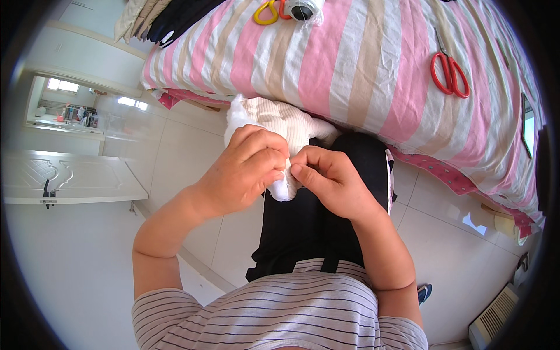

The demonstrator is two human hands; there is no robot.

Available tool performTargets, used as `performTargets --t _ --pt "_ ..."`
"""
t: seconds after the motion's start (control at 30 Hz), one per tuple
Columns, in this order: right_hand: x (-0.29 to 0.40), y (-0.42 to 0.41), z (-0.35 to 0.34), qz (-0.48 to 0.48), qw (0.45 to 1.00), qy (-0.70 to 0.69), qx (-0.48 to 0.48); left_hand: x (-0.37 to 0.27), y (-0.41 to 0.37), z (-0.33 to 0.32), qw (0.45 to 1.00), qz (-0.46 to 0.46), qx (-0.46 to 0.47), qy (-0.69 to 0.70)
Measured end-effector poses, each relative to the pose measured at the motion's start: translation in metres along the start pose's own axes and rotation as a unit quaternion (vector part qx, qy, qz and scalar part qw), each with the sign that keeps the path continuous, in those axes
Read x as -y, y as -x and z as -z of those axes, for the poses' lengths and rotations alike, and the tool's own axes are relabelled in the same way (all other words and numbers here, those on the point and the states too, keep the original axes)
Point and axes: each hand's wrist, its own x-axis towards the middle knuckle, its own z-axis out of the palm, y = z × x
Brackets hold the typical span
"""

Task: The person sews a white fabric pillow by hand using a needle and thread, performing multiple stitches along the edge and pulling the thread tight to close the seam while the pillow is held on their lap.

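Note:
A stuffed cloth piece (286, 120) in cream striped fabric lies over my lap, with white stuffing (236, 116) bulging from its left side. My left hand (249, 168) pinches its near part from the left, fingers curled inward. From the right, my right hand (330, 177) grips the same edge between thumb and forefinger. The two sets of fingertips almost meet over a white, rounded end of the cloth. Whether a needle or thread is between the fingers is too small to tell.
A bed with a striped sheet (367, 65) stands in front of me. Red-handled scissors (450, 74) lie on it at right. A thread spool (302, 11) and a yellow scissor handle (266, 14) are at the far edge. A white door (74, 177) stands at left.

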Motion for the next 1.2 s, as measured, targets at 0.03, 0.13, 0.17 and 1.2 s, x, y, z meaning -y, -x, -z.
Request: performTargets --t 0.03,0.13,0.17,1.2 --pt "0.001 0.001 0.001 -0.018 1.000 -0.011 0.017 0.003 0.002 0.000 1.000 -0.001 0.002 0.004" --pt "0.004 0.003 0.002 -0.048 0.998 -0.028 0.040 0.004 0.004 -0.001 1.000 0.004 0.002 0.028" --pt "0.002 0.003 0.000 -0.043 0.998 -0.023 0.031 0.004 0.004 -0.002 1.000 0.005 0.003 0.029" --pt "-0.016 0.029 -0.016 0.173 0.944 0.242 -0.143 -0.014 0.029 -0.041 0.894 0.340 -0.078 0.281"
